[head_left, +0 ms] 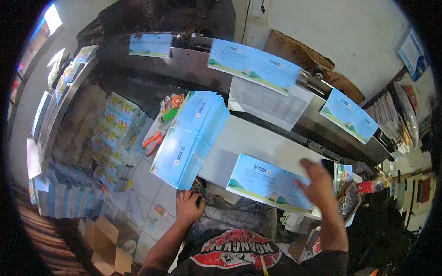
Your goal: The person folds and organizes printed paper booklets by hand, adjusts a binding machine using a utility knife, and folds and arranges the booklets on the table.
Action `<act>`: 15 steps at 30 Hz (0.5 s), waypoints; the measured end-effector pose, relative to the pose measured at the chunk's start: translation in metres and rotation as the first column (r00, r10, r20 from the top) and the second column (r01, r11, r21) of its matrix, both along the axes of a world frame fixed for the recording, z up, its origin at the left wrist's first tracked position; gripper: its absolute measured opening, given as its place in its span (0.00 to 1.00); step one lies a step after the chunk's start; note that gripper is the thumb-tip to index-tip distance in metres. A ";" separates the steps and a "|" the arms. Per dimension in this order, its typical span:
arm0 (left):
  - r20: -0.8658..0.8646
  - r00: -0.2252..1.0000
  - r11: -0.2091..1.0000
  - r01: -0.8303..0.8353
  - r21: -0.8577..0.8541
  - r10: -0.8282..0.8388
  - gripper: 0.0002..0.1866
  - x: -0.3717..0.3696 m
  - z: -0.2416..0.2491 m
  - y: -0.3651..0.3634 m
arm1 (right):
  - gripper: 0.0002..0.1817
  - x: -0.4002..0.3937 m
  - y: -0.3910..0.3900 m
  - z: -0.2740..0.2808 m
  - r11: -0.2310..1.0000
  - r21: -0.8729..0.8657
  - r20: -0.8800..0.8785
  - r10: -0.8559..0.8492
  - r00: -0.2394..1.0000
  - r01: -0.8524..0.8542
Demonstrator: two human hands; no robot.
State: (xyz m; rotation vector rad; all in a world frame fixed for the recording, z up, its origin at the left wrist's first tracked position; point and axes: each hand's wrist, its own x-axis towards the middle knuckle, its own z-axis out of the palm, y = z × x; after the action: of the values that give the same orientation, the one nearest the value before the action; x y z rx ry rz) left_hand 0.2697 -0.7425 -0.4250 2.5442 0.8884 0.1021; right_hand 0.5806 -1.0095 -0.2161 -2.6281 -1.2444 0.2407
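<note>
My right hand (318, 185) is over the right end of a blue printed sheet (258, 178) lying on the white tabletop, its thumb and fingers apart and slightly blurred. A tall stack of blue printed sheets (191, 133) stands to the left on the same surface, its layered side facing right. Just below the stack's near corner, my left hand (190, 207) lies with fingers spread, palm down, close to my leg. Nothing shows in its grasp.
Orange-handled pliers (153, 142) and a green item (169, 115) lie left of the stack. Blue printed sheets (253, 65) hang along the metal machine bar (198, 60). Bundled stacks (73, 191) stand on the left, above a cardboard box (108, 246). A bottle (368, 186) lies right.
</note>
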 end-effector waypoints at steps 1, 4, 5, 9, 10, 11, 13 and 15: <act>0.001 1.000 1.000 -0.008 -0.001 0.008 0.19 0.000 0.001 0.001 | 0.35 -0.025 0.011 -0.001 0.996 -0.043 0.056 0.079 0.995 -0.077; 0.012 0.999 0.999 -0.039 -0.009 0.039 0.19 -0.003 0.006 0.000 | 0.39 -0.076 0.022 -0.017 0.971 -0.149 0.115 0.206 0.972 -0.189; 0.013 1.000 1.000 -0.023 -0.014 0.023 0.19 -0.003 0.005 0.001 | 0.40 -0.084 0.024 -0.023 0.960 -0.204 0.132 0.218 0.967 -0.189; 0.044 0.999 1.000 -0.003 -0.027 0.004 0.19 -0.006 0.003 0.004 | 0.41 -0.083 0.016 -0.023 0.927 -0.241 0.047 0.308 0.950 -0.288; 0.051 0.999 1.000 -0.010 -0.014 0.010 0.19 -0.005 0.003 0.003 | 0.40 -0.078 0.013 -0.017 0.939 -0.199 -0.078 0.271 0.959 -0.281; 0.048 0.999 1.000 -0.005 -0.017 0.006 0.19 -0.006 0.004 0.003 | 0.38 -0.076 0.011 -0.012 0.951 -0.160 -0.199 0.231 0.952 -0.264; 0.017 0.999 0.999 -0.028 -0.015 0.028 0.19 -0.003 0.006 0.003 | 0.35 -0.076 0.009 0.000 0.956 -0.156 -0.207 0.215 0.955 -0.249; 0.036 0.999 0.999 -0.029 -0.017 0.030 0.19 -0.002 0.007 0.003 | 0.31 -0.072 0.009 0.009 0.959 -0.148 -0.213 0.209 0.954 -0.243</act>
State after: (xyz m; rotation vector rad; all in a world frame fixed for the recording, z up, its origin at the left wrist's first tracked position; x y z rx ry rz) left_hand 0.2678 -0.7390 -0.4183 2.5064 0.9089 0.1486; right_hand 0.5090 -1.0007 -0.2075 -2.5185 -1.5152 0.6585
